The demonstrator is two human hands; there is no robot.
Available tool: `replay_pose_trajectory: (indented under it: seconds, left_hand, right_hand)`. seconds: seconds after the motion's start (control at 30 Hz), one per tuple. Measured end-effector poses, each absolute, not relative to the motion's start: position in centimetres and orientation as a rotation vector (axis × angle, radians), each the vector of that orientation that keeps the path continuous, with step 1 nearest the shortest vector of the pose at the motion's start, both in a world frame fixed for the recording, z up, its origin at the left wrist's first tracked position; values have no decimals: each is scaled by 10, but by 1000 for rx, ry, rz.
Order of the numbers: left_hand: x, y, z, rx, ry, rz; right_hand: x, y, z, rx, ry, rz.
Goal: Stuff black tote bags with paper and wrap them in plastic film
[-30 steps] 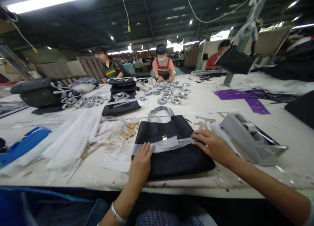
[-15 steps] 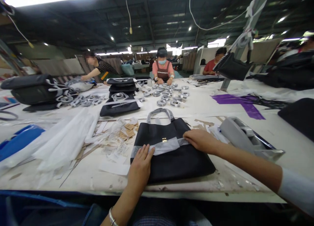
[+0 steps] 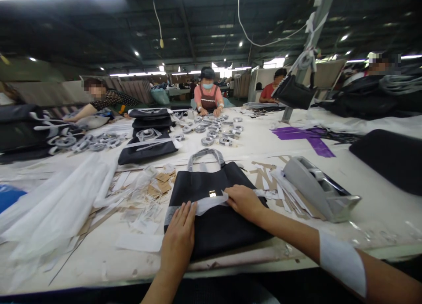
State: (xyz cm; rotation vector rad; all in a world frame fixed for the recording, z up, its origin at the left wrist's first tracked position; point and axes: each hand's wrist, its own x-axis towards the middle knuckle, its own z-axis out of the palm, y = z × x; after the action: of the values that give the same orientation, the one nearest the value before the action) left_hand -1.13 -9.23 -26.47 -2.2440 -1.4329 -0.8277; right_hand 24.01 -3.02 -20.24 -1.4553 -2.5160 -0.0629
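Note:
A black handbag (image 3: pixel 227 233) lies flat on the table in front of me, its grey wrapped handle (image 3: pixel 217 153) pointing away. Across its front runs a white tissue strip (image 3: pixel 209 204), just below a small gold clasp (image 3: pixel 212 193). My left hand (image 3: pixel 180 236) rests on the bag's left side with fingers stretched out over the strip's end. The fingers of my right hand (image 3: pixel 244 203) are pinched on the strip's upper edge, right of the clasp, where the tissue is raised and creased.
A grey tape dispenser (image 3: pixel 318 187) stands to the right beside paper strips (image 3: pixel 290 192). White tissue sheets (image 3: pixel 62 207) and brown card scraps (image 3: pixel 161 183) lie left. Black bags (image 3: pixel 148 150) and coiled grey straps (image 3: pixel 207 140) are farther back. A person (image 3: pixel 208 95) works across the table.
My right hand has moved left from the strip's right end to near the clasp, and the tissue there is now creased upward. My left hand stays on the bag. The view has shifted.

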Motion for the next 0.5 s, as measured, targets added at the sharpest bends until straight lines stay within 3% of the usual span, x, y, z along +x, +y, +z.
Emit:
replay_pose_trajectory:
  seconds: [0.17, 0.33, 0.5]
  left_hand:
    - [-12, -92, -265, -2230, -1425, -816]
    - [-11, -92, -264, -2247, -1435, -757]
    - [-12, -91, -268, -2211, -1420, -761]
  right_hand:
    - [242, -39, -203, -1404, -2463, -134]
    - [278, -23, -150, -1481, -2116, -224]
    - [304, -5, -103, -1370, -1470, 206]
